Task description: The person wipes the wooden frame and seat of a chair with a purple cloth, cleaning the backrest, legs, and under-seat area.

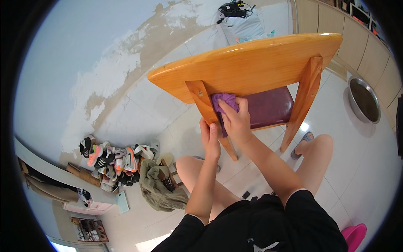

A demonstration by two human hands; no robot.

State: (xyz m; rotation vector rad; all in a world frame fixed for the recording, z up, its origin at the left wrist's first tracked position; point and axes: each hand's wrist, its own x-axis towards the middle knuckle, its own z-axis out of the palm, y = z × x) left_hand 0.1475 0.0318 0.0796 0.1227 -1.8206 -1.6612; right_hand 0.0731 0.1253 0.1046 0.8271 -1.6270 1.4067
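Observation:
Before me stands a wooden chair with its broad, glossy backrest (252,64) towards me. Past the back posts shows its dark maroon padded seat (269,105). My right hand (236,118) presses a crumpled purple cloth (224,101) against the inner side of the left back post (201,94), just below the backrest. Part of the cloth hangs down along the post. Lower on that same post, my left hand (210,137) grips the wood, thumb on the near face and fingers around the outer side.
A metal basin (363,100) with murky liquid stands on the tiled floor at right. Piled shoes (116,160) and an olive garment (160,186) lie at left. A black power adapter with cables (234,9) lies beyond the chair. A pink plastic basin (355,236) is at lower right.

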